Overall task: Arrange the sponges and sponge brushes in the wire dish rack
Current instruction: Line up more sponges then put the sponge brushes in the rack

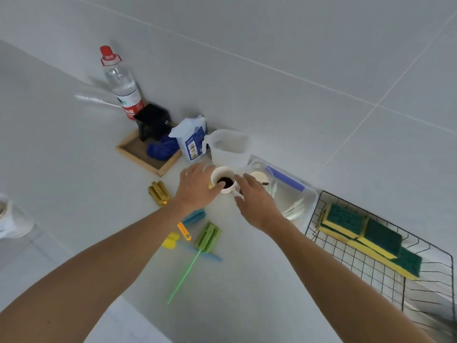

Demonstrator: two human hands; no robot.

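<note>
Yellow-and-green sponges (363, 241) are lying overlapped in a row inside the black wire dish rack (371, 276) at the right, while the sponge brushes are lying on the white counter (74, 169) outside it: a green one (206, 238), a blue one (195, 217) partly under the left forearm, and an ochre one (159, 193). Both hands are reaching over a white cup (223, 180) holding dark liquid; the left hand (197, 188) is spreading relaxed fingers at its rim, and the right hand (254, 201) is hovering open beside it, gripping nothing. Behind are sitting a clear jug (228, 147), a bottle (121, 82) and a wooden tray (146, 154).
</note>
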